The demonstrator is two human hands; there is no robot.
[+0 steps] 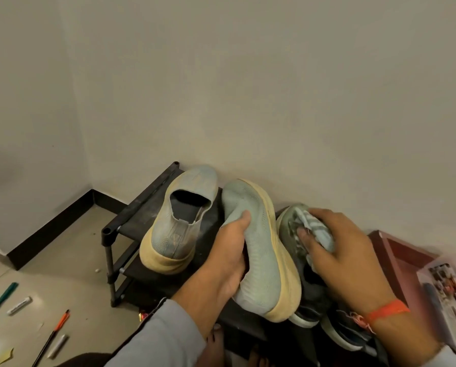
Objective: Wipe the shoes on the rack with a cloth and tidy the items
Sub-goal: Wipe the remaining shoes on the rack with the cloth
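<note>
A black shoe rack [131, 215] stands against the wall. On its top shelf a pale green knit shoe [179, 221] with a yellowed sole sits upright, heel toward me. My left hand [228, 256] grips its mate [261, 250], tilted on its side, with the thumb on the upper. To the right lies a dark grey-green shoe [290, 229]. My right hand [346, 250] holds a light blue-grey cloth [319, 231] pressed on that dark shoe's toe.
Pens and markers [20, 304] lie scattered on the tiled floor at lower left. A maroon box [391, 252] and a clear plastic case [449, 295] sit at the right. More dark shoes [348, 337] crowd the rack's lower right. The wall is close behind.
</note>
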